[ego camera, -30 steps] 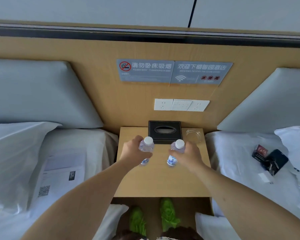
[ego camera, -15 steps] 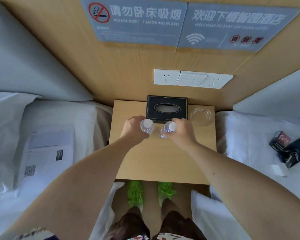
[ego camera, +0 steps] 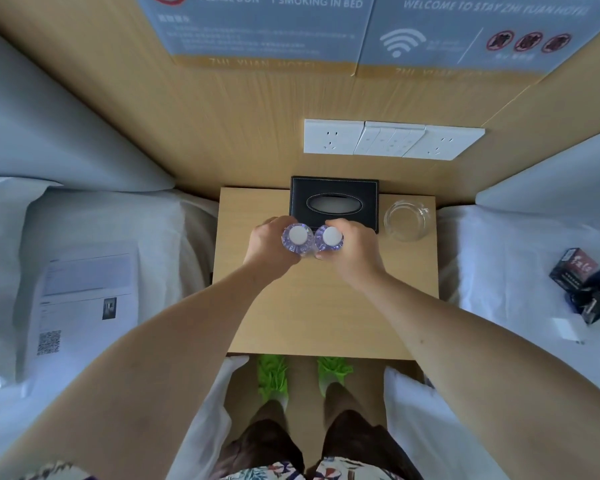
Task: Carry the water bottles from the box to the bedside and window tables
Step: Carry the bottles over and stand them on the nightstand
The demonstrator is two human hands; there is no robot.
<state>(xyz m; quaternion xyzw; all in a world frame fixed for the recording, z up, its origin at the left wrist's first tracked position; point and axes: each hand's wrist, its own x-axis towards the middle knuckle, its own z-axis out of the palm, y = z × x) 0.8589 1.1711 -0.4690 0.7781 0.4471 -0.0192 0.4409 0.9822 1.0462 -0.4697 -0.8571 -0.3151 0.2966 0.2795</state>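
Note:
Two clear water bottles with white caps stand upright side by side over the wooden bedside table (ego camera: 326, 317), seen from straight above. My left hand (ego camera: 269, 249) grips the left bottle (ego camera: 297, 237) and my right hand (ego camera: 355, 252) grips the right bottle (ego camera: 330, 237). The bottles touch each other just in front of the black tissue box (ego camera: 335, 202). Their bases are hidden, so I cannot tell whether they rest on the table.
A glass ashtray (ego camera: 408, 220) sits right of the tissue box. Sockets and switches (ego camera: 394, 139) are on the headboard wall. A printed sheet (ego camera: 84, 299) lies on the left bed; a cigarette pack (ego camera: 573, 270) and keys (ego camera: 593, 301) lie on the right bed.
My head has leaned further forward over the table. Both hands have brought the bottles together and closer to the tissue box, now upright and touching.

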